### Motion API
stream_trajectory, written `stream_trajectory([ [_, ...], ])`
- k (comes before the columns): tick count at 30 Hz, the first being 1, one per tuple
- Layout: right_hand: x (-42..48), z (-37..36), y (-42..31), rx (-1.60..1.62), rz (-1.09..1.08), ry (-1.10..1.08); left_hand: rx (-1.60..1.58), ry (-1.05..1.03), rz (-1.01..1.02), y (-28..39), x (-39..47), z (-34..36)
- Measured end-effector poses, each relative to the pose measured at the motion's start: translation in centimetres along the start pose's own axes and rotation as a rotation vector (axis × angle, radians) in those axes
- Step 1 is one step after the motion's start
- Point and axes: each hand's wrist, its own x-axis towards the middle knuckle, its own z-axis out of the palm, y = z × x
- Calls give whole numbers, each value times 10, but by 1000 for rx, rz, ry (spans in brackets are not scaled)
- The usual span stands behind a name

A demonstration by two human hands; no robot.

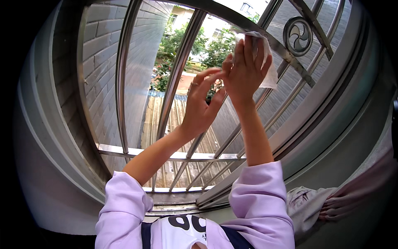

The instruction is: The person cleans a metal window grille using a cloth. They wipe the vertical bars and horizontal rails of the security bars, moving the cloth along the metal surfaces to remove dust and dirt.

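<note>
Both my arms reach up to a metal window grille, lilac sleeves pushed to the elbows. My right hand (247, 67) lies flat, fingers spread, over a thin white cloth or tissue (271, 73), against the dark curved crossbar (228, 18) of the grille. To its left, my left hand (202, 99) is raised with curled fingers apart and nothing seen in it; a ring is on one finger. Its fingertips come near or touch the right hand's edge. Upright steel bars (180, 68) stand behind and left of the hands.
A round pinwheel ornament (297, 36) sits in the grille at upper right. Lower rails (136, 151) cross below the hands. A sliding window frame (298, 115) runs along the right, with a gathered curtain (335, 202) beside it. Outside are brick walls, a corrugated roof (158, 118) and trees.
</note>
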Motion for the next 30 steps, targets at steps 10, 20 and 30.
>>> stream_trajectory([
  [10, 45, -24, 22, -226, -531, -387, -110, 170, -56, -17, 25, 11],
  [20, 50, -20, 27, -303, -630, -417, -182, 151, -105, -15, 11, 7],
  [30, -60, -13, -3, 527, -74, -172, -208, 137, -84, -14, 6, -10],
])
